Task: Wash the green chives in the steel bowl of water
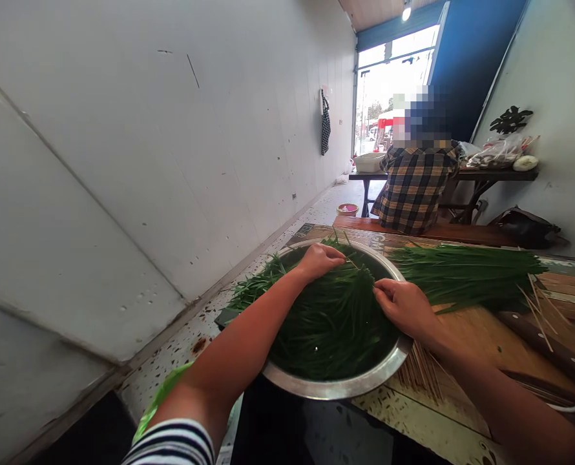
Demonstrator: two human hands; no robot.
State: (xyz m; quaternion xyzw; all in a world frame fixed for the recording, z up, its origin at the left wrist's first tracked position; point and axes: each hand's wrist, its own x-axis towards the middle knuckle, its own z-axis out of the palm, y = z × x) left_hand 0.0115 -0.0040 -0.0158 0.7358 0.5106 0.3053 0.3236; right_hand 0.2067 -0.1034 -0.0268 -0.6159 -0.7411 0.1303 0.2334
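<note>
Above a wide metal bowl (333,389) full of long green garlic chives (324,329), both my hands are closed in a pinch. My left hand (319,261) grips one end of a thin bamboo skewer (352,263). Chives hang in a row from the skewer between the hands. My right hand (404,307) pinches at the row's other end, in line with the skewer; its fingertips partly hide what they hold. Loose bamboo skewers (420,371) lie on the table under my right wrist.
A pile of chives (466,274) lies right of the bowl beside a wooden cutting board (476,332). A dark-handled knife (544,345) rests there, with skewers near it. Ahead, a person in a plaid shirt (416,187) sits at another table (501,175). A white wall (171,161) runs along the left.
</note>
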